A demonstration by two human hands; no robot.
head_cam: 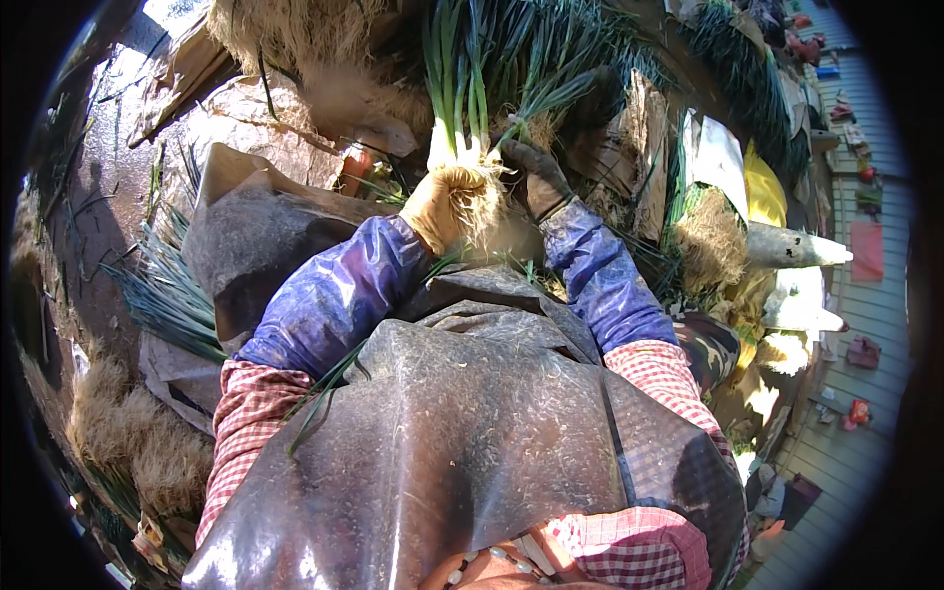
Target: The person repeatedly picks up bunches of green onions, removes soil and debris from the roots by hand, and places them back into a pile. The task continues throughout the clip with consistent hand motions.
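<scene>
My left hand (442,206), in a yellowish glove, grips a bunch of green onions (457,125) just above their pale, stringy roots (483,206). The bunch is upright in the picture, with white stems and green leaves running to the top edge. Just right of the stems is my right hand (540,173), in a dark, soiled glove. Its fingertips reach the bunch's edge beside a thin green leaf, and whether they pinch anything is hidden. A dark apron (472,413) covers my lap beneath both hands.
More green onions (546,59) are heaped beyond my hands. Bundles with matted roots lie at the upper left (295,29), lower left (133,428) and right (712,236). A yellow sack (765,188) lies at the right, near a grey pointed post (796,247). Crumpled brown sheeting (273,125) covers ground at the left.
</scene>
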